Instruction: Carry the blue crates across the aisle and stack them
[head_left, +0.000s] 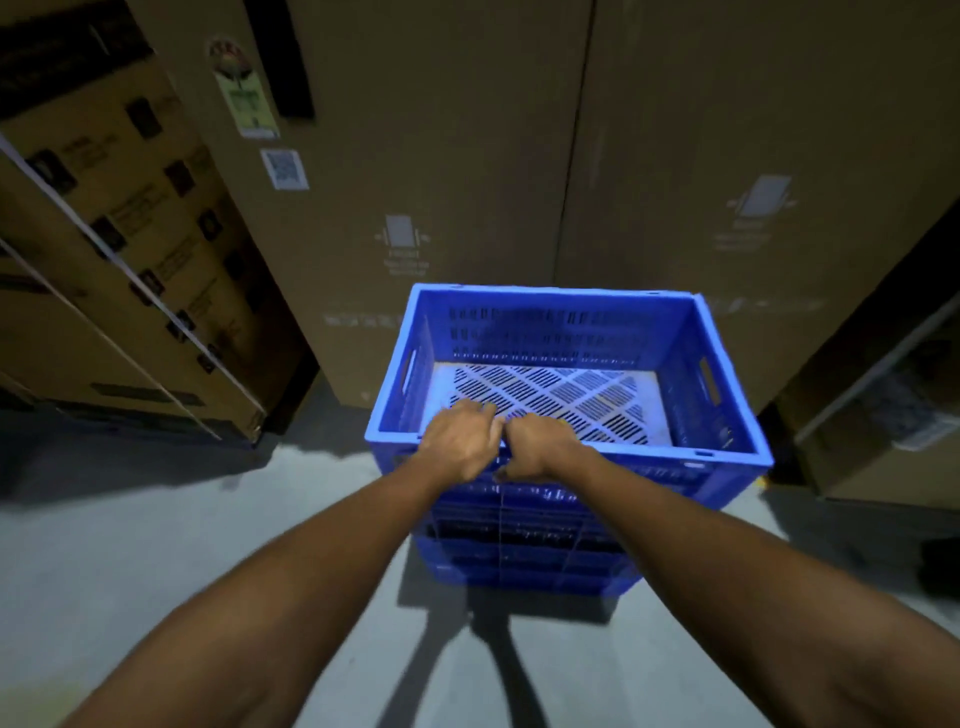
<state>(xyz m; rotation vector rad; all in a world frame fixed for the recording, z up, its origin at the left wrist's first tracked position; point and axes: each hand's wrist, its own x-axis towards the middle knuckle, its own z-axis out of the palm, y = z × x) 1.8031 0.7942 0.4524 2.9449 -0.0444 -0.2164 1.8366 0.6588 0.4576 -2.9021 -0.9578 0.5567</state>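
Left hand (457, 441), right hand (535, 451) atop crate (670, 332)

**Crate stack at frame centre, with cartons behind it and on both sides.**

The top crate (550, 327) sits on the lower crates (524, 551), which stand on the floor (156, 545) at lower centre. Both hands meet at the middle of the top crate's near rim. The left hand (460, 441) lies just left of the right hand (537, 449), and the fingers of each curl over the rim into the crate. Behind the stack, two tall cartons stand side by side: the centre carton (415, 182) at upper middle and the right carton (753, 130) at upper right. A strapped carton (119, 234) leans at the left of the frame, apart from the stack. Further boxes (857, 441) sit at the right edge, near the stack's right side.
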